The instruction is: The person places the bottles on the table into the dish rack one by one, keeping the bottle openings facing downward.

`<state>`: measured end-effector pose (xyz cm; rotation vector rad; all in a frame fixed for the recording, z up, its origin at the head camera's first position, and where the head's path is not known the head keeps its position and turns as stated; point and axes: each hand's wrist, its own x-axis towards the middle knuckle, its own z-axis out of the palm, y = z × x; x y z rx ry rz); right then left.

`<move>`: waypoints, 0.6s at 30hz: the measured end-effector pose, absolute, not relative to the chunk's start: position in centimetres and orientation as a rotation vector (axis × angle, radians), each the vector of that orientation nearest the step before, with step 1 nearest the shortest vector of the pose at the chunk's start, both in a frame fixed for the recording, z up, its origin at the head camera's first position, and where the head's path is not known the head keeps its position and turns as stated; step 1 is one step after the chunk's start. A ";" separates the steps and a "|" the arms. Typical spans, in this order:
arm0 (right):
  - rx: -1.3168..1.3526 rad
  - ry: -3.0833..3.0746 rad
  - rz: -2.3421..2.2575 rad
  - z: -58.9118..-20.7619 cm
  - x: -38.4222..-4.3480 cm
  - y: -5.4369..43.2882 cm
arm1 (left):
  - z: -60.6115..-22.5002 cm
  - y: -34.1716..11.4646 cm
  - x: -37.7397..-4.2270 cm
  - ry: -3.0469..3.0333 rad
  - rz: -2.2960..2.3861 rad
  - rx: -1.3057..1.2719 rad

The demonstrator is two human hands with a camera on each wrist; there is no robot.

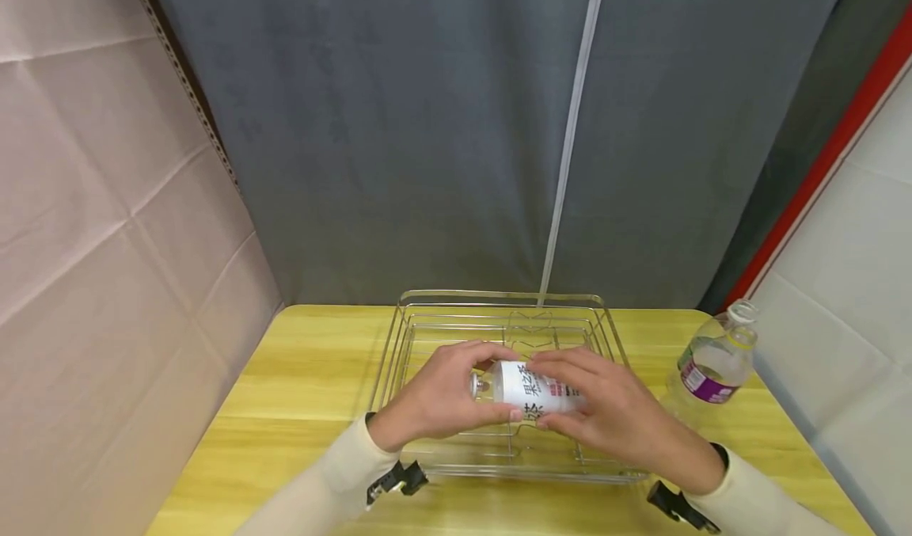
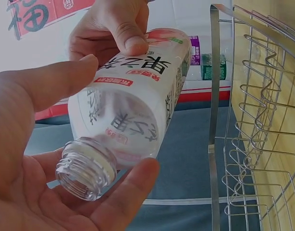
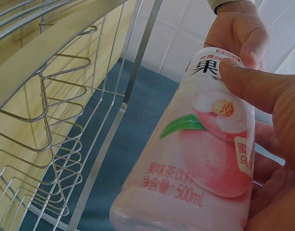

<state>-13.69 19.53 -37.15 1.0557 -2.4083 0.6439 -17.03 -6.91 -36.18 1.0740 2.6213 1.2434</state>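
An uncapped plastic drink bottle (image 1: 539, 389) with a white and pink peach-tea label lies on its side between my two hands, above a wire dish rack (image 1: 420, 469). My left hand (image 1: 456, 389) holds it near the neck end, thumb and fingers on either side. Around the body, towards the base, my right hand (image 1: 606, 401) grips the bottle. In the left wrist view the bare threaded mouth (image 2: 85, 168) faces the left palm. The right wrist view shows the printed peach label (image 3: 200, 144) and the left hand (image 3: 239, 36) at the far end.
Two clear bottles, one with a purple label (image 1: 705, 382), stand at the right of the yellow wooden table (image 1: 285, 378). A grey curtain (image 1: 427, 164) hangs behind the table. Pale walls flank both sides, and the rack has wavy wire dividers (image 3: 66, 110).
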 end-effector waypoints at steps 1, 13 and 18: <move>1.057 -2.407 0.643 -37.2 -13.7 19.5 | -36.2 -7.0 -17.0 2.620 1.248 1.069; 1.043 -2.326 0.702 -36.7 -14.0 19.3 | -36.8 -8.0 -17.0 2.612 1.393 0.965; 0.944 -2.332 0.763 -36.1 -14.2 19.4 | -37.2 -8.8 -17.0 2.628 1.472 0.871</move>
